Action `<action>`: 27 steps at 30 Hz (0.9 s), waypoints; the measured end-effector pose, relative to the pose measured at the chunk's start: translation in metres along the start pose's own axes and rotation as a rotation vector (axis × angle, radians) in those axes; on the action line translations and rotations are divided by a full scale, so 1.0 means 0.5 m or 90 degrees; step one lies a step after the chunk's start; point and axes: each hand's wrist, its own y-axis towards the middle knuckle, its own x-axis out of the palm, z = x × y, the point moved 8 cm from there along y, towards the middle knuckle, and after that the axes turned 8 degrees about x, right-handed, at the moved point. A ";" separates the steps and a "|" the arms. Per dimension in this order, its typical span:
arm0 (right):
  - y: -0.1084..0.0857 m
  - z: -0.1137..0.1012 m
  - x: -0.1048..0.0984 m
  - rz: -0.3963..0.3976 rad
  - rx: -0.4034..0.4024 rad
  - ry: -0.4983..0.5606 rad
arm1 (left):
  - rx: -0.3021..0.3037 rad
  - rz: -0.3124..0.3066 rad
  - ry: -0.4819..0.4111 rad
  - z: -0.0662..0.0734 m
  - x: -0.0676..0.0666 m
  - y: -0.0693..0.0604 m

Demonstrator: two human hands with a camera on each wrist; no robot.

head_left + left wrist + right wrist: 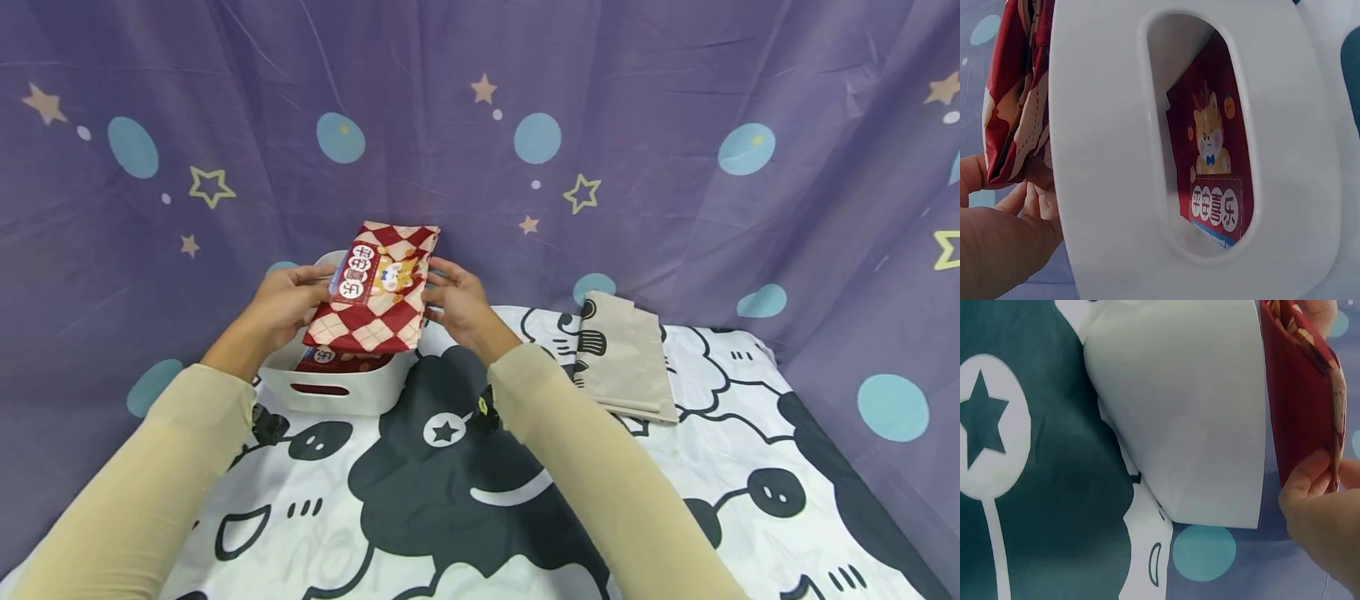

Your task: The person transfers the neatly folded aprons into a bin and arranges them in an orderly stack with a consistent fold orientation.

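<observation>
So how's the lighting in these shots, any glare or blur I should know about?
Head view: soft, fairly even light, lettering on the checked bag readable; left wrist: only a mild sheen on the white basket, and the print on the red bag inside it is legible; right wrist: duller, the white basket's side looking grey, no harsh glare or obvious motion blur.

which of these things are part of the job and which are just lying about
Part of the job, it seems:
- checked cloth, held by the left hand and right hand
- white bin, below it
- red cloth inside the bin

Apparently just there:
- beige cloth, untouched
- patterned sheet
- purple curtain
</observation>
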 end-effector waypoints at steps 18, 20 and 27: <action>0.012 0.043 0.034 0.013 -0.022 -0.017 | 0.003 0.016 0.026 -0.016 -0.033 -0.007; 0.011 0.046 0.039 0.011 -0.018 -0.029 | 0.004 0.019 0.026 -0.019 -0.038 -0.008; 0.011 0.050 0.054 -0.007 0.003 -0.069 | -0.004 0.029 0.042 -0.030 -0.048 -0.009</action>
